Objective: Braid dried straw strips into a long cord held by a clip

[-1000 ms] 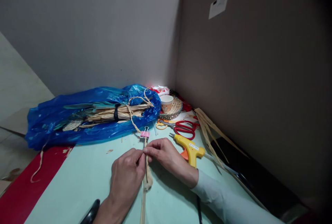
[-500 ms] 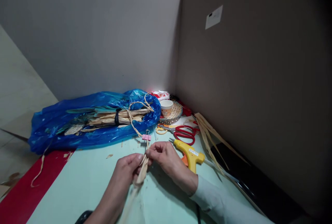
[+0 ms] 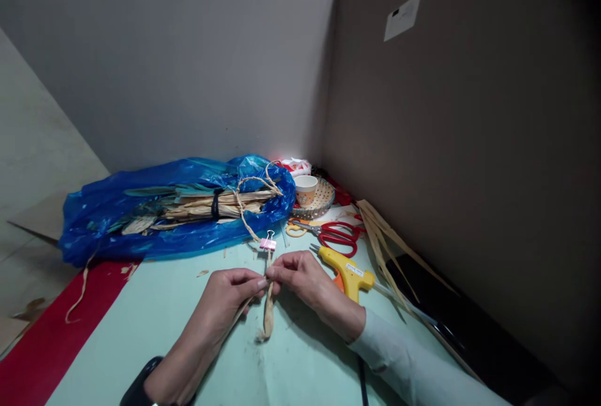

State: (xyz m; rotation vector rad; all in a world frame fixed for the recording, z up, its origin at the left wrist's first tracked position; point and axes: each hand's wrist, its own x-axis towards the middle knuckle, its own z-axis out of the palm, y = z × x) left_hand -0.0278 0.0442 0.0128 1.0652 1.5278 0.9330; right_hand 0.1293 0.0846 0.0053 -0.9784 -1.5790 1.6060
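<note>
A pale dried-fibre cord runs down from a pink binder clip near the table's middle. My left hand is closed on a fibre strand at the cord's left side. Touching it, my right hand pinches the cord just below the clip. Beneath the fingertips a thicker fibre end hangs toward me. A yellow glue gun lies right beside my right hand. The exact fingertip contact is partly hidden.
A blue plastic bag holding a tied bundle of dried leaves lies at the back left. Red-handled scissors, a paper cup and a woven tray are behind the glue gun. Loose fibre strips lie at right.
My left hand has moved slightly away from the thicker fibre end, which now hangs separately between my hands. The view has shifted a little.
</note>
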